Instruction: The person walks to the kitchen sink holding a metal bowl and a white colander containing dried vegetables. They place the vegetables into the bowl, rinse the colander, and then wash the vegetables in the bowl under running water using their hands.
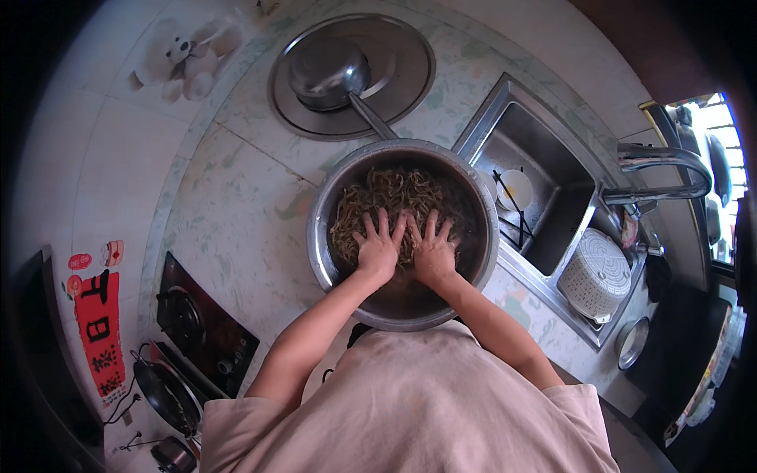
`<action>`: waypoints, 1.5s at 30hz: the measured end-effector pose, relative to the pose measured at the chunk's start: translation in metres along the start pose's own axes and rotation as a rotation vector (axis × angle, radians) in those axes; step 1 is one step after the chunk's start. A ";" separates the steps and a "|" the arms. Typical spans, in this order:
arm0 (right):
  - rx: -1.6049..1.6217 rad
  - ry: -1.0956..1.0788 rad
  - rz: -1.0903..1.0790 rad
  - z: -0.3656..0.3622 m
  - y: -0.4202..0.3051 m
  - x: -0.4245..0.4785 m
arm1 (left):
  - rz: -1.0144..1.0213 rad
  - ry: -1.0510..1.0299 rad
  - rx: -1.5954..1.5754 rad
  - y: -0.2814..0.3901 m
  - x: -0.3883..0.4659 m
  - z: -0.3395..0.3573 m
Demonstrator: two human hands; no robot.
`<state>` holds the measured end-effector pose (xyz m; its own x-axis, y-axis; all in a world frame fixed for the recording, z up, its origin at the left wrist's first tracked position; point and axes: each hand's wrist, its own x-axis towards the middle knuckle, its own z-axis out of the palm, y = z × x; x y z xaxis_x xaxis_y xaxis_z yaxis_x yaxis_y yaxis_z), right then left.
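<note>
A wide stainless steel basin [317,236] stands before me at the counter's front edge, close against my shirt. It holds brown, stringy food strands [396,183] heaped toward the far side. Murky brownish liquid [408,298] shows on the near side. My left hand [378,254] lies palm down on the strands with its fingers spread. Beside it my right hand [434,260] presses on the same heap, also with fingers apart. The two hands nearly meet in the middle. Their fingertips rest among the strands, and neither hand visibly grips any.
Beyond the basin, an upturned metal saucepan [328,71] rests on a large round metal lid [408,65]. At right, a steel sink [532,127] contains a white bowl [516,189], dark chopsticks [513,195] and an upturned plastic basket [597,272]. The faucet [662,194] arches there. A cooktop [227,340] lies left.
</note>
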<state>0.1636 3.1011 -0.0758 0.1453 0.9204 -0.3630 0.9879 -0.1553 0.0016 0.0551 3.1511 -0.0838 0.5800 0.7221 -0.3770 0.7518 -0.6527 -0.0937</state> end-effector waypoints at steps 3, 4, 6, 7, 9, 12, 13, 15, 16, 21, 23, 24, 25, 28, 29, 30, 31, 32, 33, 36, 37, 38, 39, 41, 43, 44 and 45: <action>0.112 0.013 0.001 -0.013 0.003 0.004 | -0.018 0.016 -0.115 -0.004 0.011 -0.006; 0.161 0.030 -0.002 -0.014 0.004 0.006 | -0.027 0.048 -0.144 -0.005 0.014 -0.006; 0.191 0.036 -0.008 -0.006 0.007 0.018 | -0.047 0.114 -0.202 -0.007 0.019 -0.006; 0.206 0.039 -0.011 0.000 0.009 0.021 | -0.036 0.115 -0.224 -0.008 0.021 -0.006; 0.238 0.111 -0.006 0.007 0.013 0.021 | -0.017 0.126 -0.263 -0.009 0.024 -0.009; 0.322 0.074 0.006 -0.001 0.014 0.020 | -0.021 0.148 -0.278 -0.013 0.025 -0.008; 0.335 0.062 -0.002 -0.009 0.014 0.019 | -0.023 0.143 -0.286 -0.014 0.024 -0.006; 0.349 0.053 -0.004 -0.015 0.013 0.019 | -0.076 0.219 -0.279 -0.012 0.023 -0.006; 0.349 0.057 0.003 -0.014 0.013 0.019 | -0.102 0.259 -0.276 -0.010 0.021 -0.007; 0.382 0.082 -0.006 -0.023 0.012 -0.007 | -0.086 0.195 -0.454 0.002 -0.015 -0.030; 0.496 0.095 -0.104 -0.040 0.027 -0.025 | 0.037 0.243 -0.667 -0.013 -0.031 -0.036; 0.509 0.041 -0.178 -0.045 0.038 -0.029 | 0.081 0.219 -0.758 -0.022 -0.037 -0.043; 0.498 0.003 -0.245 -0.057 0.047 -0.032 | 0.053 0.230 -0.769 -0.028 -0.044 -0.049; 0.509 0.194 -0.282 -0.068 0.058 -0.030 | -0.050 0.328 -0.787 -0.042 -0.053 -0.045; 0.529 0.241 -0.270 -0.067 0.060 -0.020 | -0.158 0.317 -0.887 -0.042 -0.054 -0.044; 0.550 0.292 -0.250 -0.065 0.062 -0.009 | -0.258 0.304 -0.984 -0.040 -0.054 -0.042; 0.607 0.318 -0.222 -0.059 0.063 0.008 | -0.360 0.288 -1.078 -0.038 -0.053 -0.039; 0.664 0.344 -0.190 -0.049 0.065 0.029 | -0.512 0.236 -1.107 -0.036 -0.049 -0.030; 0.720 0.371 -0.157 -0.042 0.068 0.045 | -0.550 0.245 -1.259 -0.036 -0.046 -0.021; 0.764 0.137 -0.025 -0.030 0.042 0.076 | -0.652 0.282 -1.703 -0.037 -0.033 0.016; 0.754 0.095 0.021 -0.031 0.032 0.077 | -0.552 0.268 -1.888 -0.036 -0.031 0.009; 0.748 0.081 0.034 -0.032 0.025 0.076 | -0.441 0.248 -2.070 -0.036 -0.029 0.002; 0.745 0.064 0.043 -0.033 0.016 0.074 | -0.326 0.225 -2.244 -0.038 -0.027 -0.004; 0.655 0.009 -0.029 -0.050 -0.006 0.058 | -0.482 0.027 -2.365 -0.049 -0.019 0.018; 0.479 0.156 -0.101 -0.055 -0.021 0.034 | -0.620 -0.207 -2.435 -0.042 -0.019 -0.011; 0.448 0.289 -0.119 -0.050 -0.029 0.025 | -0.669 -0.206 -2.389 -0.041 -0.012 -0.001; 0.415 0.423 -0.140 -0.046 -0.037 0.016 | -0.545 -0.156 -2.501 -0.041 -0.007 0.012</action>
<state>0.1322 3.1380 -0.0383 0.1086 0.9917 0.0683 0.9076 -0.0709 -0.4138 0.0164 3.1704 -0.0886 0.3929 0.5667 -0.7242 -0.3346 0.8216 0.4615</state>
